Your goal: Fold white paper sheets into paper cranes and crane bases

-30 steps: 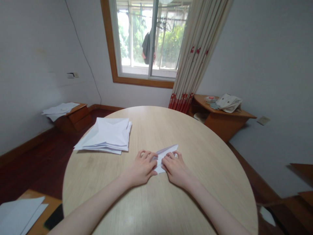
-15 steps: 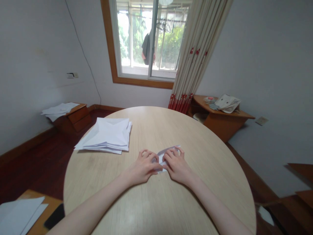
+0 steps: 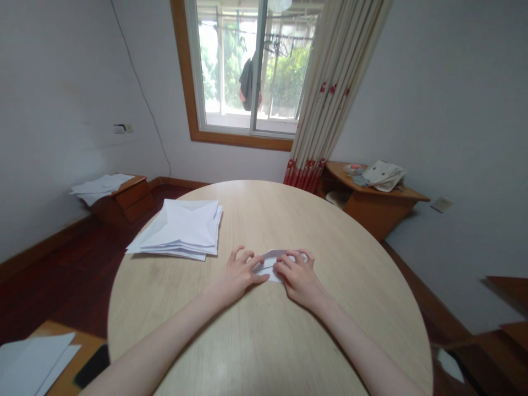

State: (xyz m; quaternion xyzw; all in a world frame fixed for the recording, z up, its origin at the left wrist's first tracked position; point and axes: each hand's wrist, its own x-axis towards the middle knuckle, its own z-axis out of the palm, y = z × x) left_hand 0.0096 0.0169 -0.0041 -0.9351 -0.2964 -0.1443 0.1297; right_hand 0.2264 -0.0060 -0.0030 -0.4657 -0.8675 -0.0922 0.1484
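Note:
A small folded piece of white paper (image 3: 273, 259) lies on the round wooden table (image 3: 264, 341) in front of me. My left hand (image 3: 238, 273) rests on its left end with the fingers bent and the fingertips pressing the paper down. My right hand (image 3: 297, 273) covers its right end, fingers curled over the fold and pinching it. Most of the paper is hidden under both hands.
A stack of creased white sheets (image 3: 181, 228) lies on the table's far left. A low cabinet with papers (image 3: 108, 188) stands by the left wall. A wooden corner shelf (image 3: 371, 190) holds a bag. More paper (image 3: 28, 360) and a dark phone (image 3: 91, 366) lie lower left.
The paper's raised far tip has been folded down flat; it now looks narrower. Both hands have shifted slightly away from me and stayed on the paper.

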